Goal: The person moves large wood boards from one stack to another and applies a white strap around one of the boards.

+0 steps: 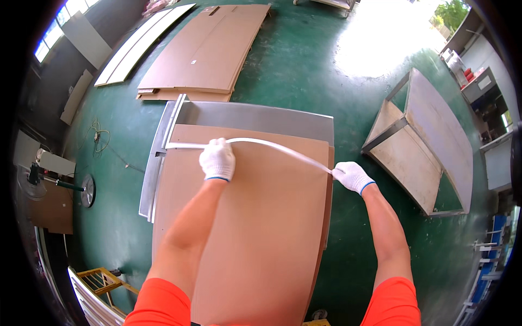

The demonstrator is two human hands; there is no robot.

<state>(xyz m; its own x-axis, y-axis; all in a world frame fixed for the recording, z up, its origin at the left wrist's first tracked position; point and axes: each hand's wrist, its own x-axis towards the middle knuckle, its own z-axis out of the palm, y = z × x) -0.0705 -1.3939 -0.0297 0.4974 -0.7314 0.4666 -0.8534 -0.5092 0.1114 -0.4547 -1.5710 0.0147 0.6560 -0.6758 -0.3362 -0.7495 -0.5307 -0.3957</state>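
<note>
A long, narrow white strip (277, 147) runs across the far end of a large brown sheet (250, 228). My left hand (218, 160), in a white knitted glove with a blue cuff edge, is closed on the strip near its left part. Past the sheet's right edge, my right hand (352, 177), gloved alike, pinches the strip's right end. Between the hands the strip bows away from me and slopes down to the right. Its left end lies by an upright metal rail (174, 120). Fingertips of both hands are partly hidden.
Beneath the sheet is a grey metal-topped table (261, 115). A stack of brown sheets (201, 51) and pale panels (142, 46) lie beyond it. To the right stands a tilted metal-framed table (416, 141); to the left, a fan (88, 190) and a coiled cable (99, 136).
</note>
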